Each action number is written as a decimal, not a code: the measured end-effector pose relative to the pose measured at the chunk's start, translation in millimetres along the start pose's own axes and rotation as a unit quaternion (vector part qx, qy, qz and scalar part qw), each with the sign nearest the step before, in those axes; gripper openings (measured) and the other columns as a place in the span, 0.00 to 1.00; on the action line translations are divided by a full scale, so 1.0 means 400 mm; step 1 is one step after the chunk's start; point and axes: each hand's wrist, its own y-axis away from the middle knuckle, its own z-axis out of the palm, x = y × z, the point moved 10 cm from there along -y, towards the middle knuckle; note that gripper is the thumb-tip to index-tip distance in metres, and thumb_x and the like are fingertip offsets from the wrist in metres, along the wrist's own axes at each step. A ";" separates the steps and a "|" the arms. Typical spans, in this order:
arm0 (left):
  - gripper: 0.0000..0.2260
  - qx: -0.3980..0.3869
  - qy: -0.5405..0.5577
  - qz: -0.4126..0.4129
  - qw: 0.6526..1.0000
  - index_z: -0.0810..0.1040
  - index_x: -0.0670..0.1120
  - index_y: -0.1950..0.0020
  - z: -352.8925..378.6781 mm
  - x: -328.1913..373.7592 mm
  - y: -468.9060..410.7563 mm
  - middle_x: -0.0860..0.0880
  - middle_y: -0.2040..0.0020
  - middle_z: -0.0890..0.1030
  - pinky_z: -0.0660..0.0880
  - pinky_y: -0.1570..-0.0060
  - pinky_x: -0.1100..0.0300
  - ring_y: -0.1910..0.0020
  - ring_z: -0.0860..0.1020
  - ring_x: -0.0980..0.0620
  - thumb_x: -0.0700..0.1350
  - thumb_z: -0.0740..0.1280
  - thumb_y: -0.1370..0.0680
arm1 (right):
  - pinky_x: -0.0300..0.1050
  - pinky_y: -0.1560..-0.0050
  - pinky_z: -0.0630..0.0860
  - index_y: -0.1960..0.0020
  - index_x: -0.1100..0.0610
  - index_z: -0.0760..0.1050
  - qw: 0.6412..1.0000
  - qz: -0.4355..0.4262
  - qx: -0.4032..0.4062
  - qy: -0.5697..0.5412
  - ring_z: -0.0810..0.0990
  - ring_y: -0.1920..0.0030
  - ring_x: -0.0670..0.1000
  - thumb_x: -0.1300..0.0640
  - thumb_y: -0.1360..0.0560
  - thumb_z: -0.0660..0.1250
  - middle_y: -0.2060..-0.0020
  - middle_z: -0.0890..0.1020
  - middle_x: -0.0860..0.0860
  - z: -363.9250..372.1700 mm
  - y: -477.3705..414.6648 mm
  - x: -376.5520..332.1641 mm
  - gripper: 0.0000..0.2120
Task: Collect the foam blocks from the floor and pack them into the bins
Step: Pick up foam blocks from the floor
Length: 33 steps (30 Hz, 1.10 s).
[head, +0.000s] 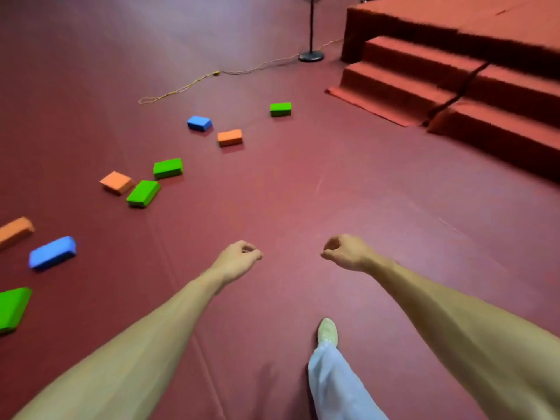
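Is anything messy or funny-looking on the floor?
Yes. Foam blocks lie scattered at all angles across the left of the floor, like the blue block and the orange block. A yellow cord trails loose toward the fan stand.

A smooth dark-red matted floor (303,183) filled the room, with faint seams (169,268) running across it and a soft sheen of light towards the far end. At the upper right rose a raised platform covered in red carpet (454,16), with three carpeted steps (409,74) leading up to it. A black cable (460,89) ran down over those steps. Beside the platform stood a black pole on a round base (311,56), and a thin yellow cord (181,87) trailed from it across the floor.
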 end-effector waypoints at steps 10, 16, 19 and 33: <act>0.13 0.061 -0.002 -0.087 0.994 0.77 0.46 0.40 -0.209 0.067 -0.434 0.51 0.43 0.78 0.68 0.42 0.62 0.41 0.75 0.52 0.48 0.67 0.23 | 0.43 0.48 0.72 0.48 0.56 0.81 0.996 -0.044 -0.064 -0.040 0.79 0.44 0.55 0.50 0.24 0.65 0.49 0.84 0.54 -0.090 -0.553 -0.152 0.11; 0.14 0.140 0.011 -0.095 0.985 0.77 0.47 0.39 -0.407 0.192 -0.658 0.50 0.41 0.78 0.68 0.38 0.58 0.39 0.75 0.49 0.51 0.66 0.23 | 0.39 0.55 0.67 0.52 0.55 0.81 0.994 -0.077 -0.073 -0.010 0.79 0.46 0.55 0.50 0.24 0.66 0.56 0.81 0.54 -0.244 -0.833 -0.260 0.10; 0.16 0.123 -0.003 -0.108 0.987 0.76 0.48 0.37 -0.478 0.191 -0.743 0.50 0.39 0.77 0.68 0.37 0.57 0.38 0.74 0.50 0.52 0.66 0.23 | 0.38 0.54 0.66 0.49 0.56 0.81 0.992 -0.103 -0.073 -0.006 0.79 0.46 0.54 0.50 0.23 0.65 0.52 0.83 0.55 -0.282 -0.935 -0.360 0.11; 0.16 0.187 0.142 -0.173 0.957 0.75 0.47 0.38 -0.873 -0.183 -1.206 0.51 0.40 0.76 0.69 0.39 0.58 0.39 0.74 0.50 0.52 0.66 0.23 | 0.38 0.51 0.68 0.42 0.57 0.79 0.959 -0.206 -0.122 0.148 0.78 0.42 0.55 0.51 0.23 0.65 0.44 0.82 0.55 -0.110 -1.475 -0.939 0.14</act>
